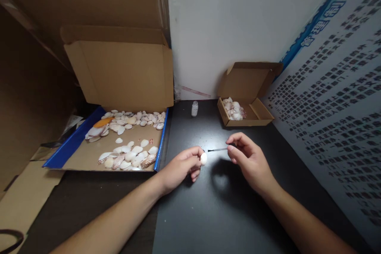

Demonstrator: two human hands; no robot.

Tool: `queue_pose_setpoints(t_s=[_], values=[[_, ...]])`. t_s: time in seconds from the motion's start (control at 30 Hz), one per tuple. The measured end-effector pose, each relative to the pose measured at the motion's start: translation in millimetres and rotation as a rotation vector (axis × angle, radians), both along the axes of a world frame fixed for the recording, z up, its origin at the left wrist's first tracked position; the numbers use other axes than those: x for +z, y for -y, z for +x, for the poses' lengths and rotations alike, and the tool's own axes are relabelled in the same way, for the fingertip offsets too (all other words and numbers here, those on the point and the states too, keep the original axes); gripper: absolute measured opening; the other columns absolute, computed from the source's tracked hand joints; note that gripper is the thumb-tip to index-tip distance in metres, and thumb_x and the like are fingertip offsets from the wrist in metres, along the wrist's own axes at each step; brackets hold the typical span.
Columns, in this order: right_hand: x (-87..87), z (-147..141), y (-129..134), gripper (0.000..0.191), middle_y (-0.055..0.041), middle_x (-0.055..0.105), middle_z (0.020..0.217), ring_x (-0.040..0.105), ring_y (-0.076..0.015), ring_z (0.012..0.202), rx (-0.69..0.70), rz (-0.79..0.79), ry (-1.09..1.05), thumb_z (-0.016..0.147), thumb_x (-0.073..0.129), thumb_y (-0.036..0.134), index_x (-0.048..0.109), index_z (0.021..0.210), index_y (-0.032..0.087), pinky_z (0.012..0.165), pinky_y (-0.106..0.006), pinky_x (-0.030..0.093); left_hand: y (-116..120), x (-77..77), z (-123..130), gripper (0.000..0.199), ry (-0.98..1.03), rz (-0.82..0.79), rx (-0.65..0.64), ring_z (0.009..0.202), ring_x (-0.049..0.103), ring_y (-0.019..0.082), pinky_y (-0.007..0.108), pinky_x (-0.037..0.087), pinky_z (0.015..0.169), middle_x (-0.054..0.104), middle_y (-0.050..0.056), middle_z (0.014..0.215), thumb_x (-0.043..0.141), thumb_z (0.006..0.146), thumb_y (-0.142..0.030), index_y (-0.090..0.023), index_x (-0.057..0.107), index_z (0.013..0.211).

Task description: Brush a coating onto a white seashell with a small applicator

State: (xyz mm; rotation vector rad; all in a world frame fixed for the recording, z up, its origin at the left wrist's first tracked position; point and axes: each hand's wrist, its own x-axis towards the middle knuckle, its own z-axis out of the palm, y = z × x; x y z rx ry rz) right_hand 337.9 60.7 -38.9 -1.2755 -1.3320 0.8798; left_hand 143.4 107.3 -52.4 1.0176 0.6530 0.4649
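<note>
Between the thumb and fingers of my left hand (185, 165) is a small whitish shell (203, 158). My right hand (248, 158) pinches a thin brush (218, 149) by its dark end. The brush's black tip points left, a short way from the shell and apart from it. Both hands are over the black table (190, 214). Beyond them a small open bottle (194, 109) stands upright near the wall.
At the left, a large open blue-edged box (89, 154) holds many shells and an orange piece (102, 122). A small open cardboard box (249, 122) with shells stands at the back right. A printed poster (333, 87) covers the right side.
</note>
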Motion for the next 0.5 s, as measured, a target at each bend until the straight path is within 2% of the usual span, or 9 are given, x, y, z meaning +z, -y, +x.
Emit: queue_pose_setpoints(t_s=[0.1,0.17,0.27,0.37,0.5], values=[[-0.5,0.0,0.6,0.008,0.0047,0.044,0.066,0.039,-0.0101,0.054,0.075,0.010,-0.055,0.088,0.056,0.028,0.054,0.089,0.020,0.051,-0.024,0.032,0.1,-0.8,-0.1,0.012,0.001,-0.019,0.009,0.049,0.036,0.006,0.021,0.034,0.051,0.039,-0.006,0.061,0.053,0.073,-0.024,-0.017,0.045,0.079],[0.3,-1.1,1.0,0.008,0.0040,0.045,0.067,0.040,-0.0102,0.055,0.110,-0.007,-0.011,0.087,0.057,0.027,0.055,0.089,0.019,0.051,-0.025,0.032,0.0,-1.4,-0.1,0.013,0.006,-0.033,0.012,0.049,0.036,0.006,0.021,0.034,0.050,0.039,-0.006,0.062,0.053,0.073,-0.024,-0.017,0.045,0.080],[1.5,-1.9,0.2,0.008,0.0041,0.045,0.065,0.040,-0.0106,0.055,0.052,-0.037,0.063,0.086,0.057,0.026,0.055,0.087,0.018,0.051,-0.025,0.031,-0.2,-2.1,-0.3,0.011,0.017,-0.029,0.003,0.049,0.037,0.006,0.021,0.034,0.051,0.038,-0.006,0.061,0.052,0.074,-0.023,-0.017,0.045,0.079],[0.2,-0.4,-0.4,0.008,0.0047,0.043,0.064,0.039,-0.0106,0.054,0.007,-0.018,0.026,0.086,0.057,0.027,0.054,0.086,0.019,0.052,-0.025,0.030,-0.2,-2.1,-0.5,0.010,0.019,-0.024,-0.001,0.049,0.037,0.006,0.021,0.034,0.051,0.037,-0.006,0.060,0.052,0.074,-0.023,-0.017,0.046,0.079],[-2.2,0.3,1.4,0.008,0.0046,0.044,0.065,0.039,-0.0104,0.054,0.085,0.005,-0.071,0.088,0.057,0.027,0.054,0.089,0.020,0.052,-0.025,0.031,0.7,-0.6,-0.6,0.013,0.013,-0.034,0.010,0.049,0.037,0.005,0.021,0.034,0.051,0.038,-0.006,0.062,0.053,0.073,-0.025,-0.017,0.045,0.080]])
